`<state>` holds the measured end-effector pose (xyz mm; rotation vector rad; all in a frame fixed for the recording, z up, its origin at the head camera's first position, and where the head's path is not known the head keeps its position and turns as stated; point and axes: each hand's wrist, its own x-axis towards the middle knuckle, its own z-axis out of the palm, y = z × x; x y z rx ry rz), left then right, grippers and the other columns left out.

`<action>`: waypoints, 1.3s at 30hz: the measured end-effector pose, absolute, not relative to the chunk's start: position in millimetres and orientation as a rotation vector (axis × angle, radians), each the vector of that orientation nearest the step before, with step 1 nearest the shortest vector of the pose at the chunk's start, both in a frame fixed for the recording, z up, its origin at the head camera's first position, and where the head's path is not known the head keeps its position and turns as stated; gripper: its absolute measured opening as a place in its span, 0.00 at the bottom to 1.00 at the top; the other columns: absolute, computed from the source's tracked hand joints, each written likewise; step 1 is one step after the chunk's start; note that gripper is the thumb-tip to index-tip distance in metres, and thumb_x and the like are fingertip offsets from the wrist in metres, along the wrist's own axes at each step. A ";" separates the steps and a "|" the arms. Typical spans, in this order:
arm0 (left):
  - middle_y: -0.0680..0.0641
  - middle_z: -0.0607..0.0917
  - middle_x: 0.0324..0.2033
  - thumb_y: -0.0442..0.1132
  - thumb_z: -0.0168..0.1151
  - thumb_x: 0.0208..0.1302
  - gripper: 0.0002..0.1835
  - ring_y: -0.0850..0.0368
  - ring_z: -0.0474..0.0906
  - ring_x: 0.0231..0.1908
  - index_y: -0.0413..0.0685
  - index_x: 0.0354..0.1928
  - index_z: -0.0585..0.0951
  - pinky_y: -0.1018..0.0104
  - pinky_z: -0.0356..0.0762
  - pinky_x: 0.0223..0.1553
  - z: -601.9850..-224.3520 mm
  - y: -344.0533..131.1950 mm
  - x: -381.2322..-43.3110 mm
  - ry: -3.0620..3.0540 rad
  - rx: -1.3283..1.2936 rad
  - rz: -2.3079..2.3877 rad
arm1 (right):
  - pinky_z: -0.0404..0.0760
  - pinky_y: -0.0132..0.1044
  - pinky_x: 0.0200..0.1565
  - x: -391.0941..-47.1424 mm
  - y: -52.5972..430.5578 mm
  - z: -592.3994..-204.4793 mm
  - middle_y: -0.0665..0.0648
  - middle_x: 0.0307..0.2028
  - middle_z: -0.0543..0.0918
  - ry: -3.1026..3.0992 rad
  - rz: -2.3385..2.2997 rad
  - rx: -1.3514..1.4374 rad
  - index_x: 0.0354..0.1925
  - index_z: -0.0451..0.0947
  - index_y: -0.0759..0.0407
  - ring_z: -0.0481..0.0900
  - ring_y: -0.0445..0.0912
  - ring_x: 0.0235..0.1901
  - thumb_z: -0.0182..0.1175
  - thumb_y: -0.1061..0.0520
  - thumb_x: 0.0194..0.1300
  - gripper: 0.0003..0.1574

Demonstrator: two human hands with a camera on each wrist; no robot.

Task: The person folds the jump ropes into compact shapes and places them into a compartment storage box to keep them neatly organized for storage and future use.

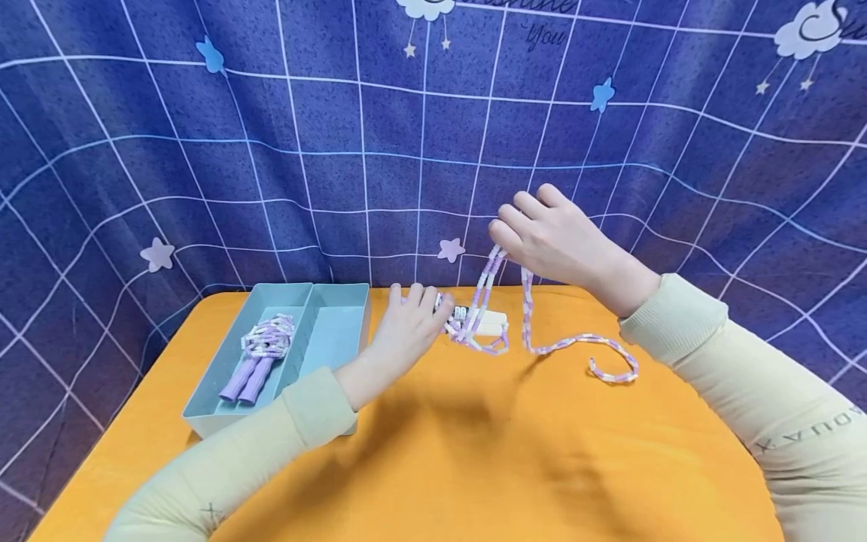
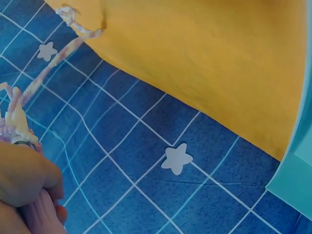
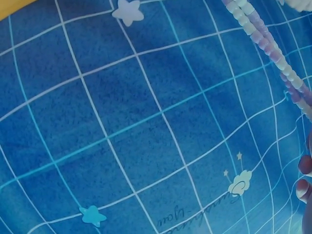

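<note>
From where I stand, head view bright; soft-edged, diffuse shadows (image 1: 467,410) lie on the orange table (image 1: 420,497), consistent with overhead light. Lines on the blue curtain (image 1: 325,181) bow, lens or drape undeterminable. Both wrist views dimmer, bluer and softly focused

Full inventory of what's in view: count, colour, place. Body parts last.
Long beaded rope: 1, purple and white, raised from the table, free end lying on it
Tube-shaped handle: 1, purple, in the left hand
Bundled beaded rope: 1, purple and white, tray's left compartment
Stick-shaped handles: 2, purple, beside that bundle
Two-compartment open tray: 1, pale teal, table's left
Blocky object: 1, white, behind the raised rope, identity unclear
Tablecloth: 1, orange, under everything
Grid-print fabric curtain: 1, blue, behind table
Sleeves: 2, pale yellow-green, both arms
Left hand: 1, bare, near tray
Right hand: 1, bare, holding rope up
</note>
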<state>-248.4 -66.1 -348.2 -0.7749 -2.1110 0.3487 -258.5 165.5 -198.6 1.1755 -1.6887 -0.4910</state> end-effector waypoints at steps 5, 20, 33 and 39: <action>0.46 0.72 0.31 0.34 0.32 0.69 0.15 0.49 0.67 0.34 0.48 0.45 0.72 0.55 0.66 0.34 -346.4 -63.9 -245.3 -2.055 -0.841 0.335 | 0.62 0.42 0.30 -267.2 162.4 -193.3 0.56 0.22 0.65 -1.691 -0.515 1.164 0.29 0.66 0.62 0.64 0.51 0.25 0.38 0.62 0.67 0.11; 0.49 0.71 0.31 0.36 0.42 0.67 0.06 0.52 0.66 0.30 0.48 0.43 0.67 0.59 0.63 0.31 -340.6 -56.3 -232.9 -1.925 -1.005 0.297 | 0.63 0.43 0.30 -298.4 163.1 -207.6 0.55 0.20 0.67 -1.664 -0.502 1.220 0.29 0.67 0.60 0.66 0.51 0.24 0.38 0.63 0.68 0.13; 0.49 0.70 0.31 0.34 0.42 0.68 0.05 0.52 0.67 0.30 0.48 0.44 0.61 0.57 0.65 0.36 -330.4 -64.7 -223.3 -1.913 -0.998 0.204 | 0.65 0.43 0.31 -322.9 180.0 -239.3 0.56 0.24 0.72 -1.711 -0.495 1.241 0.31 0.69 0.61 0.68 0.52 0.27 0.43 0.62 0.67 0.09; 0.48 0.71 0.32 0.33 0.39 0.70 0.05 0.51 0.66 0.32 0.48 0.45 0.61 0.56 0.64 0.37 -329.4 -73.0 -220.7 -1.968 -1.024 0.122 | 0.64 0.43 0.32 -330.2 190.1 -256.0 0.57 0.26 0.73 -1.765 -0.499 1.222 0.30 0.67 0.61 0.69 0.52 0.29 0.41 0.61 0.68 0.11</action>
